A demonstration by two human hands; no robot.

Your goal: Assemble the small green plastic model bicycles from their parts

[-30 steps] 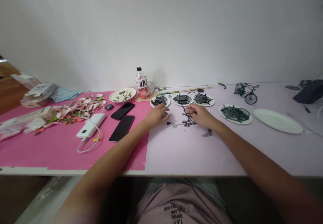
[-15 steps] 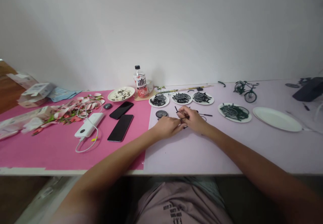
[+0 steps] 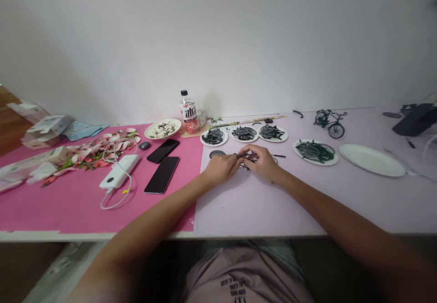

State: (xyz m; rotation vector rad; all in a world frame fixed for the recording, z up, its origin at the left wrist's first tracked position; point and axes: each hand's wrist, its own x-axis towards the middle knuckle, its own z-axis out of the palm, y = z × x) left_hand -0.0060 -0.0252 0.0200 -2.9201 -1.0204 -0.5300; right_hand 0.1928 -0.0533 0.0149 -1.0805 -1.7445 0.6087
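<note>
My left hand [image 3: 220, 168] and my right hand [image 3: 261, 162] meet over the pale lilac part of the table. Both have their fingers closed on thin black parts [image 3: 246, 156], mostly covered by the fingers. A black spoked wheel [image 3: 216, 153] lies just behind my left hand. Beyond the hands, three white plates hold black pieces [image 3: 213, 136], [image 3: 245, 133], [image 3: 271, 132]. A black stick [image 3: 280, 156] rests to the right of my right hand. Farther right, a white plate carries dark green parts [image 3: 316, 151], and a small green model bicycle [image 3: 330, 121] stands behind it.
On the pink left side are two phones [image 3: 162, 174], a white power bank [image 3: 119, 171] with a cable, petals [image 3: 105, 150], a bowl [image 3: 163, 130] and a bottle [image 3: 189, 114]. At the right are white plates [image 3: 372, 159] and a dark object [image 3: 414, 120].
My hands have drawn closer together around the black parts. The black stick that poked up above my right fingers is now lower, lying between the hands. The view has shifted slightly.
</note>
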